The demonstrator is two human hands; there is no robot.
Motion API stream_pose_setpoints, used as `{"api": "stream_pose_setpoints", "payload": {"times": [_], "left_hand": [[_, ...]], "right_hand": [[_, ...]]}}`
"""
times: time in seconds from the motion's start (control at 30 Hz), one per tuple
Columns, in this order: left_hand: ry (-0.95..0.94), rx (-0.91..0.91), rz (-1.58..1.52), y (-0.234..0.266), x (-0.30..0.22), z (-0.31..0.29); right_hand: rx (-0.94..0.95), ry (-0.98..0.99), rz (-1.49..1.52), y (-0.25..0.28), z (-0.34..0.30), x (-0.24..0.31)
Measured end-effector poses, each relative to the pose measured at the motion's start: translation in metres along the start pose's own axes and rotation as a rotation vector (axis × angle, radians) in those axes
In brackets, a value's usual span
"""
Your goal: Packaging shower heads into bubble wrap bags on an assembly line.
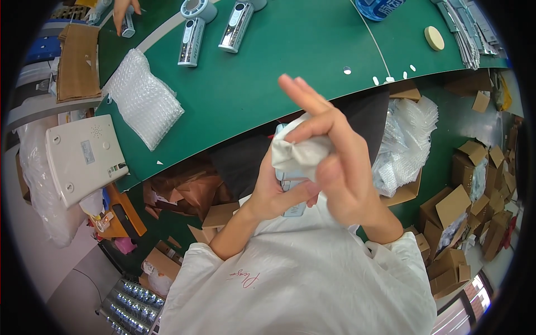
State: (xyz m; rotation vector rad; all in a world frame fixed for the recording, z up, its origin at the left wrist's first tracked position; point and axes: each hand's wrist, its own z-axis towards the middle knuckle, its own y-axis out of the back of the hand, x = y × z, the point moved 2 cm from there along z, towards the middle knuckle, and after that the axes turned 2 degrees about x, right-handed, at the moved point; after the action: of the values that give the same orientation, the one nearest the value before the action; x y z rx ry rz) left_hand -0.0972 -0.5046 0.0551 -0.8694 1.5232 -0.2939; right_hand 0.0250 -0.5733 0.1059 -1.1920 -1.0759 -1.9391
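White cloth and a silver device, middle of the frame

I've got a crumpled white cloth (298,153) bunched against the top of a small silver-and-white device (291,192), which stands roughly upright just below the frame's centre. The cloth is wadded into soft folds and covers the device's upper end; only its pale lower body shows, mostly hidden, in front of my white shirt.

Right hand (335,167) pinching white cloth (298,153), left hand (273,195) gripping silver device (291,192) beneath
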Motion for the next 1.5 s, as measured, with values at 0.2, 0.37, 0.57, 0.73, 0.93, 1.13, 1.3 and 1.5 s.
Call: {"api": "stream_pose_setpoints", "payload": {"times": [0.2,0.37,0.57,0.73,0.93,1.13,1.3,1.5], "left_hand": [[-0.029,0.021,-0.107,0.008,-0.001,-0.001],[-0.018,0.133,-0.127,0.008,0.0,-0.005],[-0.237,0.122,0.358,0.006,-0.003,-0.006],[-0.288,0.083,0.532,0.004,0.003,-0.007],[-0.237,0.034,0.588,0.008,0.002,-0.007],[-0.568,0.227,1.239,0.006,-0.023,0.006],[-0.738,0.293,1.634,0.0,-0.051,0.011],[-0.77,0.253,1.831,0.006,-0.044,0.014]], "right_hand": [[0.02,0.175,0.053,0.008,-0.008,-0.006],[-0.055,-0.008,0.392,0.004,-0.015,-0.008],[-0.077,-0.092,0.57,-0.008,-0.02,-0.006],[-0.108,-0.258,0.847,-0.004,-0.026,-0.003],[-0.318,-0.27,0.83,-0.023,-0.014,0.004],[-0.266,-0.518,1.092,-0.008,-0.009,-0.004],[-0.281,-0.738,1.407,-0.023,-0.036,-0.024],[-0.308,-0.699,1.539,-0.03,-0.038,-0.019]]}}
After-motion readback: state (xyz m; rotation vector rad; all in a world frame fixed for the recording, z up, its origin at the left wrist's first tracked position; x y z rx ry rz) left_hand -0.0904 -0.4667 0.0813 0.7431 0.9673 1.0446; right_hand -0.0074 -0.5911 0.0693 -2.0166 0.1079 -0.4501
